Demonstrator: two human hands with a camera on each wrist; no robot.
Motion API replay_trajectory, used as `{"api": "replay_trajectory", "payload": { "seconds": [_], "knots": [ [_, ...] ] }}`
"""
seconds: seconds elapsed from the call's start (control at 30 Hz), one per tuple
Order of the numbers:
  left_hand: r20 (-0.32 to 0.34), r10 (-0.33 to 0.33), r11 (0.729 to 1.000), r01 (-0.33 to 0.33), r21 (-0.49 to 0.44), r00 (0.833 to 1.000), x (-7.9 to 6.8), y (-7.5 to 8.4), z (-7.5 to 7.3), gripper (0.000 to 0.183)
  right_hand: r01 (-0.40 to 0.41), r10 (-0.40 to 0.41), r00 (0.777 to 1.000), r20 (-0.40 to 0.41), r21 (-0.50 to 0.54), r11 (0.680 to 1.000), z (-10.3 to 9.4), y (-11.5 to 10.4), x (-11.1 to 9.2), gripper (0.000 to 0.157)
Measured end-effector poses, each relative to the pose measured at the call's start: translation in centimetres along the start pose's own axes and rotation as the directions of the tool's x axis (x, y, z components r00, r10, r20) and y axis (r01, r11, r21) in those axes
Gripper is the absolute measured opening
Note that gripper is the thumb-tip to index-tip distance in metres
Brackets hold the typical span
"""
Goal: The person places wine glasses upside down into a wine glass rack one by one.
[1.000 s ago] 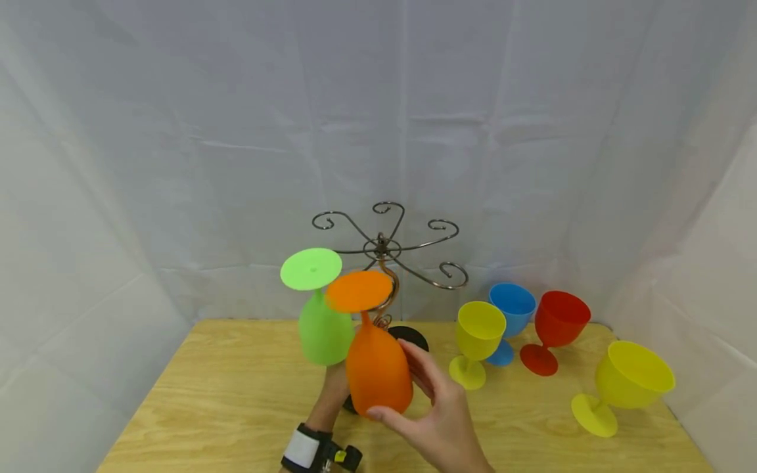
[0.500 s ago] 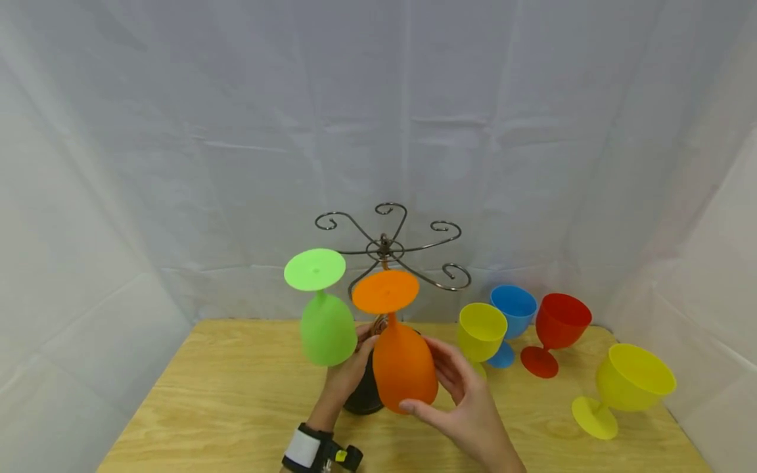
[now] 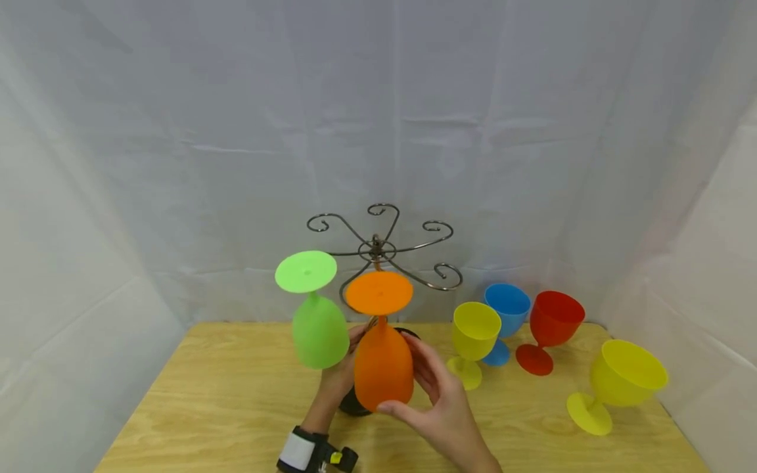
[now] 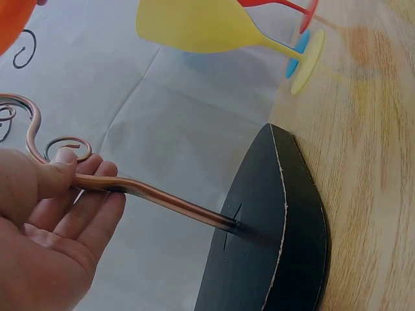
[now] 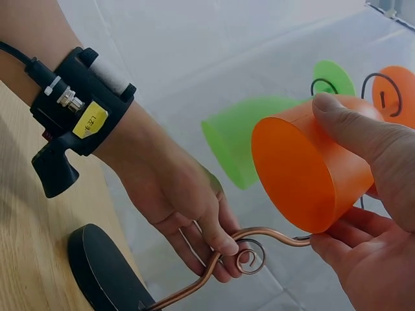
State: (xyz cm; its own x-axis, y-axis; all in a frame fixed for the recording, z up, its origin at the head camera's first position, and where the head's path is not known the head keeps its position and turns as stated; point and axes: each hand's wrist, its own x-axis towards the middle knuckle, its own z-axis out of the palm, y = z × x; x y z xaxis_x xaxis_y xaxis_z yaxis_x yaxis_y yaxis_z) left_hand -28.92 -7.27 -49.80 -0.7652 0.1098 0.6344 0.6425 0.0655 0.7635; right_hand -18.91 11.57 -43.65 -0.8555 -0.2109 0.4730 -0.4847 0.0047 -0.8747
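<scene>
My left hand [image 4: 58,240] pinches the copper-coloured post [image 4: 162,201] of a metal stemware rack [image 3: 377,248], thumb on one side and fingers on the other. My right hand [image 3: 445,410] grips the bowl of an orange plastic goblet [image 3: 383,368], held upside down in front of the rack, foot up. In the right wrist view a curled rack arm [image 5: 366,84] overlaps the goblet's foot and stem. A green goblet [image 3: 320,335] hangs upside down from the rack's front left. The black base [image 4: 305,207] stands on the table, partly hidden behind the orange goblet in the head view.
To the right on the wooden table [image 3: 225,387] stand a yellow goblet [image 3: 475,335], a blue goblet [image 3: 510,305], a red goblet [image 3: 556,320] and another yellow goblet [image 3: 625,378] near the right edge. White sheeting [image 3: 236,164] rises behind and at both sides.
Against the rack, the orange goblet has shifted right under a front arm, then its bowl has swung back left and hangs straighter. My right hand has moved with it; my left stays at the post.
</scene>
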Motion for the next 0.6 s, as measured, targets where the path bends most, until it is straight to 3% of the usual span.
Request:
{"api": "replay_trajectory", "payload": {
  "seconds": [0.23, 0.47, 0.6],
  "knots": [
    [-0.015, -0.007, 0.998, 0.007, 0.055, 1.000, 0.1, 0.5, -0.3, 0.039, 0.018, -0.018, 1.000, -0.007, -0.020, 1.000, 0.3, 0.0, 0.1, 0.085],
    [0.029, 0.061, 0.997, -0.060, -0.038, 0.998, 0.1, 0.2, -1.3, 0.029, 0.025, -0.025, 1.000, 0.007, -0.031, 0.999, 1.4, 0.0, 0.4, 0.086],
    [0.025, 0.053, 0.998, -0.053, 0.024, 0.998, 0.2, 0.4, -1.5, 0.025, 0.028, -0.028, 1.000, 0.007, -0.039, 0.999, 1.7, -0.1, 0.4, 0.085]
  ]
}}
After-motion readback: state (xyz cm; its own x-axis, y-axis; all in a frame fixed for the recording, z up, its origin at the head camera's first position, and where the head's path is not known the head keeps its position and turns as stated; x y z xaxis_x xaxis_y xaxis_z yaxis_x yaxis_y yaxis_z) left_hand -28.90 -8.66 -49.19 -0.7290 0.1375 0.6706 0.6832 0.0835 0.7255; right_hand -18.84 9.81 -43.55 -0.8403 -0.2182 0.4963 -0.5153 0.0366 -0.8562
